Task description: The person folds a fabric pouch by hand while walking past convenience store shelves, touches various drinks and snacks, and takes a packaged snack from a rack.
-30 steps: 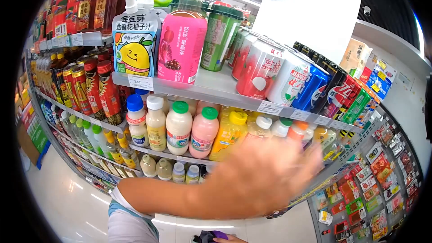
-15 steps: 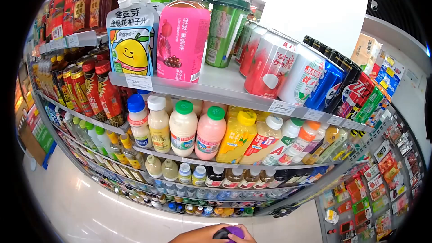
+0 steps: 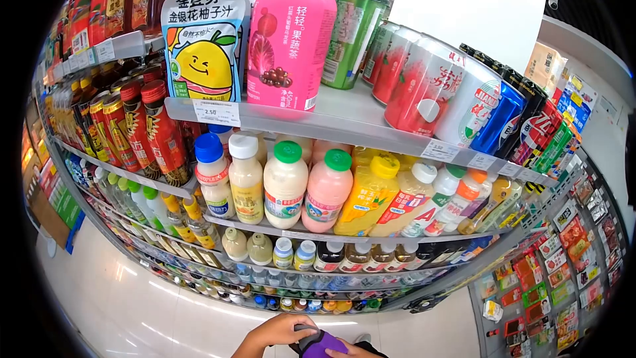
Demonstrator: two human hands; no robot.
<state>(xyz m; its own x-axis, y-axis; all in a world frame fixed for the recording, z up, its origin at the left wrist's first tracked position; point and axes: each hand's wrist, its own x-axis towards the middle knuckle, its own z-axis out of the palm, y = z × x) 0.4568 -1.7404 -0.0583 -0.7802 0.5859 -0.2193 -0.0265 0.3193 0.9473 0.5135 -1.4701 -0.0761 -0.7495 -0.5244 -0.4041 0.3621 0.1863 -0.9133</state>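
Observation:
At the bottom edge, my left hand [image 3: 286, 329] is closed on the dark grey end of a purple and grey object [image 3: 322, 343], which looks like soft cloth. My right hand [image 3: 350, 350], partly cut off by the frame, grips the purple part from the right side. Both hands are low, in front of the drink shelves. Above them stand a pink bottle [image 3: 290, 46], a pouch with a yellow fruit face [image 3: 204, 53], red and white cans [image 3: 424, 89], and a row with a green-capped white bottle [image 3: 285, 182] and a yellow bottle [image 3: 368, 195].
Tall bottles and red cans [image 3: 162, 126] fill the shelves at left. The upper shelf's edge [image 3: 358, 134] carries price tags. Small packets hang on a rack [image 3: 530, 278] at right. Pale floor tiles [image 3: 119, 292] lie below, and a white panel [image 3: 470, 6] rises behind the cans.
My left hand, earlier stretched out before the shelves, has come down to the purple object, which has risen further into view. The upper shelf looks closer and its items larger.

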